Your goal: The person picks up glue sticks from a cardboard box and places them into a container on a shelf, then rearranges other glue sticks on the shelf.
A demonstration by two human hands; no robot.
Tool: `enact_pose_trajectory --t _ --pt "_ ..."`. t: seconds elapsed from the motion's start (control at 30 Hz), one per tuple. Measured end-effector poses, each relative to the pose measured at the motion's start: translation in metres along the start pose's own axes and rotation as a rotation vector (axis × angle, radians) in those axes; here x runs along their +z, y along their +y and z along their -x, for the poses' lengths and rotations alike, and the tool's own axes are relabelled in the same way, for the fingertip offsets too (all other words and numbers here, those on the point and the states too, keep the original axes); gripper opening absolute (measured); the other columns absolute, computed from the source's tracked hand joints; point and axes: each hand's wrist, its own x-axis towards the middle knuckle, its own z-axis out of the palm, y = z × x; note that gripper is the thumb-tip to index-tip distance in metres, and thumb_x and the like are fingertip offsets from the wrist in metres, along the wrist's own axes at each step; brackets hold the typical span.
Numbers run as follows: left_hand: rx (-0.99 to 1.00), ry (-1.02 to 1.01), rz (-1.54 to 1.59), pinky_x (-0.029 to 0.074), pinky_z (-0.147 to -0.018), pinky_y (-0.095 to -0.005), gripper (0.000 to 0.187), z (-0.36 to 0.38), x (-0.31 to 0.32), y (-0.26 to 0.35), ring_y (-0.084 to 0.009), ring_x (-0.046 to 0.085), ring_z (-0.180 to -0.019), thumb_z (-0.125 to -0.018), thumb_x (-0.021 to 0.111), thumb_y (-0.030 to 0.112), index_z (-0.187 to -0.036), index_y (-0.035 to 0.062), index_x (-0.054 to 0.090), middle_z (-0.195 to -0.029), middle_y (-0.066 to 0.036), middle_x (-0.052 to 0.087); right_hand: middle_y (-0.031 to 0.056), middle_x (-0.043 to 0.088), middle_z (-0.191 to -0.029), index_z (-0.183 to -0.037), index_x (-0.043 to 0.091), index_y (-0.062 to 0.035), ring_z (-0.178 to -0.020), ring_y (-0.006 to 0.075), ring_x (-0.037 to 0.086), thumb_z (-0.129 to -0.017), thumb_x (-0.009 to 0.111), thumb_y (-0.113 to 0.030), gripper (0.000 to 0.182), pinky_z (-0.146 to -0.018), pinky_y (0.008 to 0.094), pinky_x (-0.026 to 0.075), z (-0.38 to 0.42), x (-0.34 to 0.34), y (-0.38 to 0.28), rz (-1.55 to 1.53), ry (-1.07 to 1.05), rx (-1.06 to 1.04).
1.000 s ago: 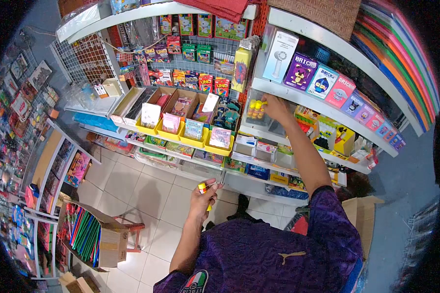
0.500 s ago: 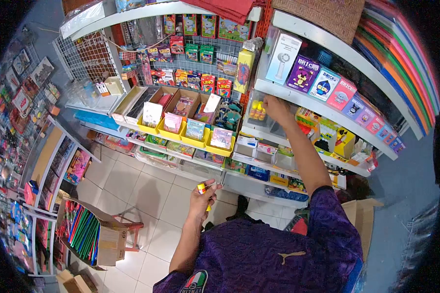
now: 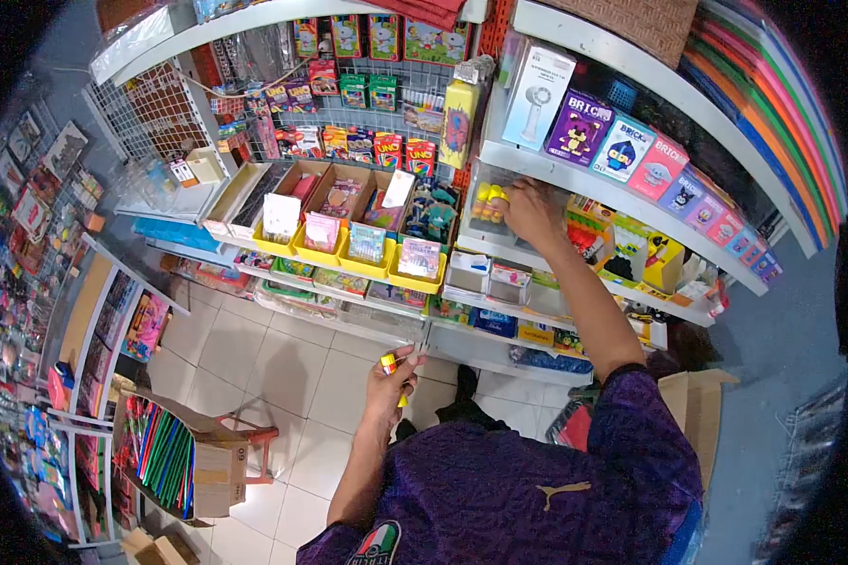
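My left hand [image 3: 389, 388] is closed around a yellow glue stick [image 3: 388, 363] with a red and white band, low in front of my body. Another yellow end pokes out below the fingers. At the shelf, my right hand [image 3: 534, 215] reaches into a clear compartment [image 3: 513, 243] where several yellow-topped glue sticks [image 3: 483, 205] stand together. Its fingertips pinch the yellow top of the rightmost glue stick [image 3: 501, 201], which leans towards the hand. The lower part of that stick is hidden behind the others and the fingers.
Boxed brick toys [image 3: 579, 132] line the shelf above my right hand. Yellow bins [image 3: 415, 280] with packets stand to the left. Below is a white shelf edge [image 3: 528, 363]. A carton of coloured sticks [image 3: 219, 471] sits on a red stool [image 3: 266, 452] at the left.
My right hand has shifted slightly down among the glue sticks, and one yellow top now tilts at its fingertips. The view has moved a little; my left hand keeps its hold.
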Motion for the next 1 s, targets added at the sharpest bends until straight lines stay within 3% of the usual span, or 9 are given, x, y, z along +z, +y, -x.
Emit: enact_pose_trajectory --t 0.1,0.2,0.3,0.33,0.43,0.67,1.0 --pt "-0.014 -0.019 0.004 0.04 -0.049 -0.0184 0.037 -0.005 0.0 -0.006 -0.0066 0.053 -0.062 -0.094 0.07 0.013 -0.126 0.0011 0.057 -0.105 -0.014 0.071 0.0194 0.066 -0.117 -0.104 0.071 -0.0012 -0.124 0.0341 0.055 -0.095 0.061 -0.035 0.036 -0.104 0.0523 0.04 0.001 -0.006 -0.011 0.029 -0.024 0.0" --pt "-0.038 -0.044 -0.009 0.04 -0.05 -0.0187 0.039 -0.006 0.002 -0.009 -0.0066 0.054 -0.063 -0.093 0.072 0.014 -0.127 0.0024 0.058 -0.102 -0.01 0.073 0.019 0.065 -0.121 -0.11 0.07 -0.0028 -0.128 0.0331 0.052 -0.095 0.061 -0.035 0.037 -0.107 0.0583 0.034 -0.006 -0.019 -0.015 0.023 -0.221 0.109" --pt "-0.024 -0.06 -0.008 0.04 -0.051 -0.0186 0.039 -0.004 0.01 -0.002 -0.0065 0.054 -0.064 -0.093 0.073 0.014 -0.126 0.0024 0.058 -0.101 -0.009 0.073 0.0155 0.063 -0.128 -0.115 0.068 -0.0045 -0.136 0.0326 0.045 -0.094 0.06 -0.036 0.039 -0.113 0.0624 0.026 0.006 -0.02 -0.011 0.086 -0.156 0.01" --pt "-0.018 -0.065 0.002 0.04 -0.051 -0.0186 0.039 -0.004 0.009 -0.003 -0.0064 0.054 -0.064 -0.093 0.073 0.014 -0.126 0.0024 0.058 -0.101 -0.009 0.073 0.0113 0.06 -0.137 -0.115 0.069 -0.0061 -0.143 0.0316 0.038 -0.094 0.061 -0.032 0.034 -0.117 0.0652 0.017 0.012 -0.019 -0.009 0.06 -0.104 -0.033" --pt "-0.013 -0.068 0.01 0.04 -0.051 -0.0187 0.04 -0.004 0.008 -0.002 -0.0064 0.054 -0.063 -0.092 0.074 0.015 -0.127 0.0018 0.057 -0.102 -0.01 0.073 0.0079 0.055 -0.144 -0.114 0.069 -0.0072 -0.146 0.0318 0.033 -0.094 0.062 -0.026 0.029 -0.118 0.0648 0.014 0.023 -0.016 -0.017 0.047 -0.083 -0.031" --pt "-0.049 -0.091 -0.04 0.04 -0.051 -0.0187 0.043 0.005 0.009 -0.012 -0.0063 0.054 -0.062 -0.093 0.073 0.017 -0.129 0.0012 0.056 -0.102 -0.011 0.073 0.0104 0.052 -0.146 -0.109 0.069 -0.0048 -0.146 0.0352 0.032 -0.086 0.068 -0.016 0.025 -0.115 0.0654 0.02 0.021 -0.014 -0.026 0.136 -0.034 -0.047" --pt "0.005 -0.012 -0.019 0.041 -0.051 -0.019 0.039 0.018 -0.009 -0.009 -0.0066 0.055 -0.063 -0.094 0.072 0.015 -0.127 0.0015 0.058 -0.102 -0.011 0.073 0.0121 0.057 -0.137 -0.104 0.068 -0.0014 -0.14 0.0356 0.039 -0.084 0.069 -0.015 0.025 -0.11 0.0664 0.027 0.028 -0.019 -0.047 0.079 0.04 -0.072"
